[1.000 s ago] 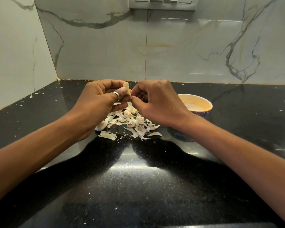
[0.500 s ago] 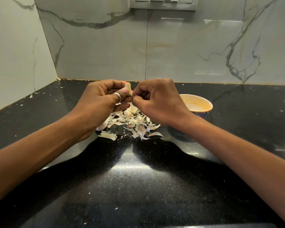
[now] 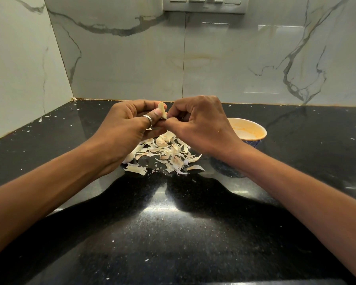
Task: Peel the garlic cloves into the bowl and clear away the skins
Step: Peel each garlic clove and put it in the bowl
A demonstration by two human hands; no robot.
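**A:** Head view — what lies around the hands?

**B:** A black counter (image 3: 173, 233) that runs back to a marble wall (image 3: 132, 58), with a switch plate (image 3: 203, 4) at the top edge. The skins (image 3: 167, 153) are heaped mid-frame on the counter, right under the hands. The bowl (image 3: 253, 130) stands right of centre, near the heap. Pale flecks dot the counter at the left.

**A:** And the clove?

**B:** The clove (image 3: 161, 111) is held above the heap at frame centre. The left hand (image 3: 127, 128), with a ring (image 3: 148, 119) on one finger, pinches it between thumb and fingers so that its tip points up. The right hand (image 3: 199, 124) has its fingers curled, and thumb and forefinger nip the clove's lower end.

**A:** What blocks the view?

**B:** Both hands cover the far part of the heap, and the right wrist crosses the bowl's near-left side.

**A:** Anything hard to make out?

**B:** The switch plate is cut off by the frame. Only the bowl's far inner wall shows, smeared orange — its floor is hidden. I cannot tell whether the right fingertips grip skin or bare clove.
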